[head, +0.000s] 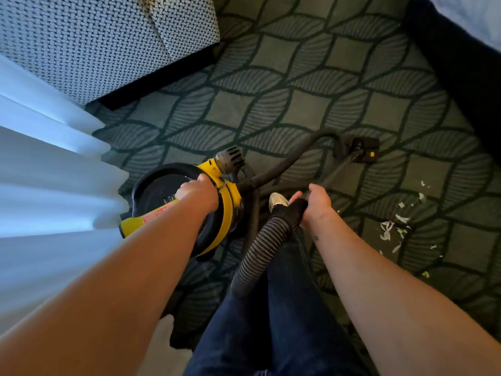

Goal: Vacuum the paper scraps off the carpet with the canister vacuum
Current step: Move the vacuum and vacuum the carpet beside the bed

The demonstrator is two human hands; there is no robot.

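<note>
Canister vacuum [230, 199]: yellow and black body, tilted, left of centre, just right of the white curtain [40, 164].
Markings: red-and-white label on a yellow part at the near left of the body; grey vented cap [230, 158] at the far side.
Left hand [196, 192]: fingers curled round the top of the canister body, gripping it; the forearm crosses the body.
Ribbed hose [260, 248]: black, runs from the near centre up to a smooth black cuff [292, 213].
Right hand [315, 206]: fingers and thumb wrapped round the cuff, thumb pointing far.
Wand [339, 169]: dark tube, slopes from the right hand toward the far right.
Floor nozzle [360, 149]: black with one yellow spot, resting on the carpet [271, 90] at the far end of the wand.
Black cord [295, 153]: arcs from the canister to a point beside the nozzle.
Paper scraps [387, 229]: white and pale green shreds, scattered on the carpet to the right of the right hand, well apart from the nozzle.
Carpet pattern: dark green with a grey leaf lattice.
Person: dark jeans [271, 321], one light shoe [278, 200] between canister and cuff.
Far left: seat with woven black-and-white upholstery [95, 36].
</note>
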